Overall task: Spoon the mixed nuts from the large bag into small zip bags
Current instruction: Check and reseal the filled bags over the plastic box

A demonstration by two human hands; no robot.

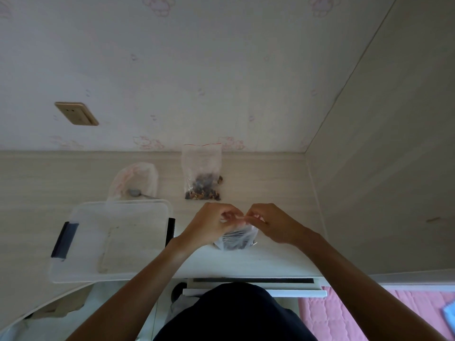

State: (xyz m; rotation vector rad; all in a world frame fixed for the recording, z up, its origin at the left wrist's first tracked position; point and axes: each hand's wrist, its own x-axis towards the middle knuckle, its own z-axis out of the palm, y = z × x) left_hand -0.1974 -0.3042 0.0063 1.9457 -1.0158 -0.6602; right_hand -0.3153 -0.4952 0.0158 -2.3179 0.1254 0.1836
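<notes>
Head view shows my left hand (211, 223) and right hand (268, 221) pinching the top of a small zip bag (236, 238) at frame center, another nut-filled bag (202, 172) just above, the spoon (138, 193) lying left.

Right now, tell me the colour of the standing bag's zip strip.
Red, on the standing zip bag; head view.

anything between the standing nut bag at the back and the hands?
Head view: only bare tabletop lies between the nut bag and the hands, left and right, which pinch a small bag.
</notes>
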